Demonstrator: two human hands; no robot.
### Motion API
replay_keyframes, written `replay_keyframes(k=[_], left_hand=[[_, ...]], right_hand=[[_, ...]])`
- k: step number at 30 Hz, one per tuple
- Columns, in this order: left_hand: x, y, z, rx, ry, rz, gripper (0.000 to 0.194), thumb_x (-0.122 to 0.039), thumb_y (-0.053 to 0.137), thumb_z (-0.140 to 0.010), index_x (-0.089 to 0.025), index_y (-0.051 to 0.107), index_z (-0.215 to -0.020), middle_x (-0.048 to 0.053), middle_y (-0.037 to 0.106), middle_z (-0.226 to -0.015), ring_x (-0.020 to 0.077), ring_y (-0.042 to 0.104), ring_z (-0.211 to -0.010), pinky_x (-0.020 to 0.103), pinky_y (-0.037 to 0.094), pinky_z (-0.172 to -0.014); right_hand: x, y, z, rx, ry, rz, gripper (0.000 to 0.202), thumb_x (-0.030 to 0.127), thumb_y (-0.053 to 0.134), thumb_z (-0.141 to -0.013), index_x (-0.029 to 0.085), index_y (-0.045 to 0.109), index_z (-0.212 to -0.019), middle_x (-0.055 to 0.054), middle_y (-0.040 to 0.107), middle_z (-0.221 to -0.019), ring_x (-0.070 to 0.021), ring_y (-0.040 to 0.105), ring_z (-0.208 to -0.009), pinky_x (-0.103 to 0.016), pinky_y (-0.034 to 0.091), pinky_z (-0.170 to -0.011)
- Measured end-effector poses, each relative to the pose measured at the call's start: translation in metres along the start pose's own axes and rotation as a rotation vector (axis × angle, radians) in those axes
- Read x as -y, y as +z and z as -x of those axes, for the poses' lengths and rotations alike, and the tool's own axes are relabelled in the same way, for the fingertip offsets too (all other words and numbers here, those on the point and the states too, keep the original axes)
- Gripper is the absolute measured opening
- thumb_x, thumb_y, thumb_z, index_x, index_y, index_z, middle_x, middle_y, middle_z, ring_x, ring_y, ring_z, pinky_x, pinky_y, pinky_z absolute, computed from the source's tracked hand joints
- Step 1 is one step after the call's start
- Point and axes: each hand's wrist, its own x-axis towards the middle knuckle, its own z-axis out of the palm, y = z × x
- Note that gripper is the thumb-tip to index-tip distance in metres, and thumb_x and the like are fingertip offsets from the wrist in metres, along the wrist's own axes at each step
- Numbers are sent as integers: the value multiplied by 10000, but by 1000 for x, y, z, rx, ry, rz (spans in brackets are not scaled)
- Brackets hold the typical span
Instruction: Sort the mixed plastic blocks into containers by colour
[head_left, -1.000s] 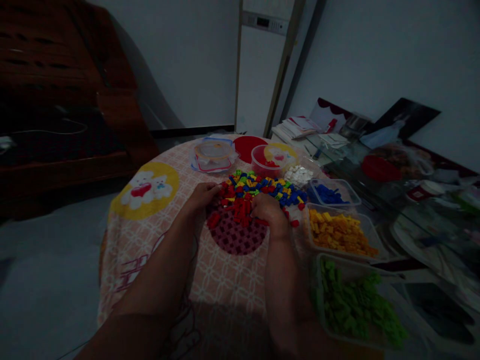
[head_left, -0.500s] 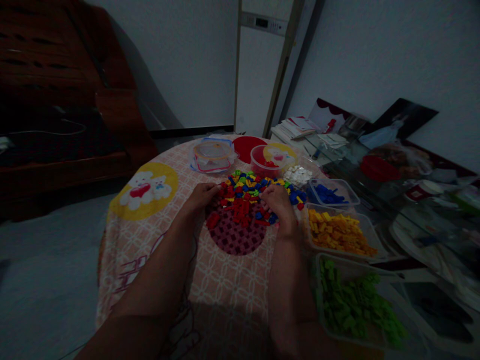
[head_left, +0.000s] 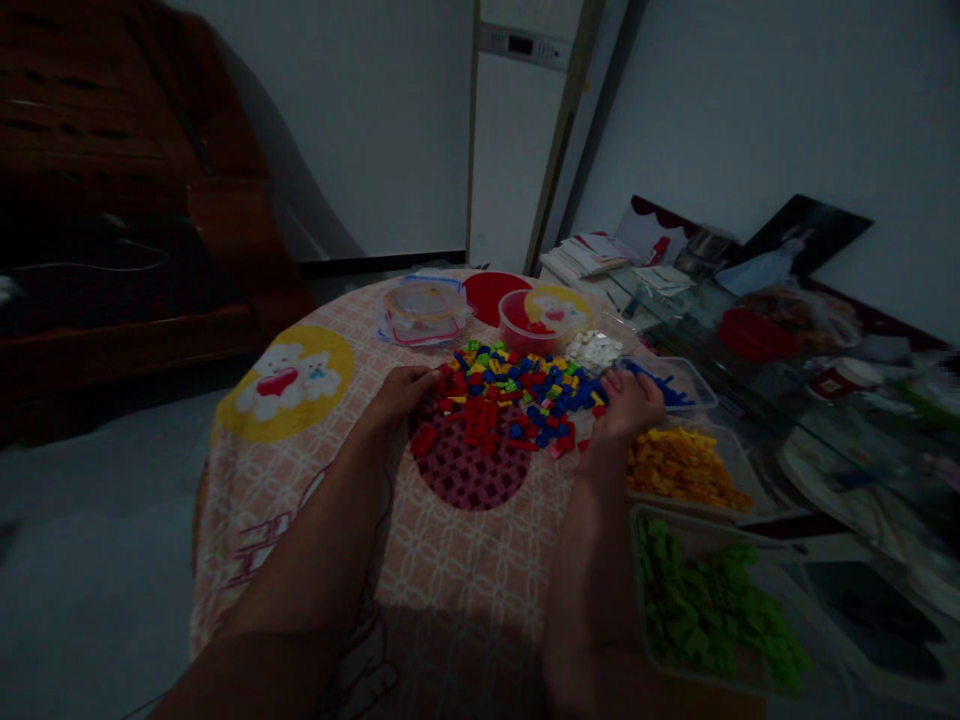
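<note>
A mixed heap of small toy building bricks (head_left: 517, 378), in red, blue, yellow and green, is spread over a dark red round patch (head_left: 472, 485) of the tablecloth. At the heap's left edge rests my left hand (head_left: 405, 392), its fingers bent together beside red bricks; what is in them is hidden. My right hand (head_left: 634, 405) is at the near left edge of the box of blue bricks (head_left: 679, 392), right of the heap. Its fingers are curled, and I cannot make out anything between them. A clump of red bricks (head_left: 481, 425) lies in front of the heap.
Open clear boxes of yellow bricks (head_left: 682, 465) and green bricks (head_left: 712, 600) line the right side. White bricks (head_left: 594, 348), a round tub (head_left: 517, 325) with red pieces and stacked clear lids (head_left: 424, 310) are at the back. A cluttered glass table (head_left: 765, 400) adjoins.
My right hand has moved right from the heap to the edge of the blue-brick box, uncovering bricks on the heap's right side. My left hand has stayed at the left edge.
</note>
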Motion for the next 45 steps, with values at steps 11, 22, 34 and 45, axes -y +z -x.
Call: replay_keyframes(k=[11,22,34,45], left_hand=[[0,0,3,6,8,12,311,-448,707,-737,-149,685,-818,-8,624,-518,134,578,-449,219,453,-462],[-2,1,3,3,-5,6,290,-432,703,-743,-148,689,-803,1,637,-534,131,572,-445,225,465,-468],[-3,1,3,-7,-6,-10,245,-412,696,-758,-168,680,-769,7,621,-520,142,581,-463,224,451,-463],[-1,1,2,-9,-10,9,285,-438,711,-733,-159,666,-771,-6,621,-515,130,559,-420,220,439,-446]], right_hand=[[8,3,8,272,51,171,228,263,651,-758,152,625,-956,4,691,-703,-126,684,-560,-205,574,-519],[21,-1,41,1180,179,1053,175,259,591,-908,170,663,-775,28,564,-408,-132,548,-329,-174,382,-353],[22,11,43,1056,47,766,100,146,598,-820,154,696,-805,12,681,-623,-108,629,-531,-174,487,-490],[21,31,78,1340,-210,1464,173,220,856,-688,192,689,-653,-5,648,-507,-151,676,-540,-193,452,-515]])
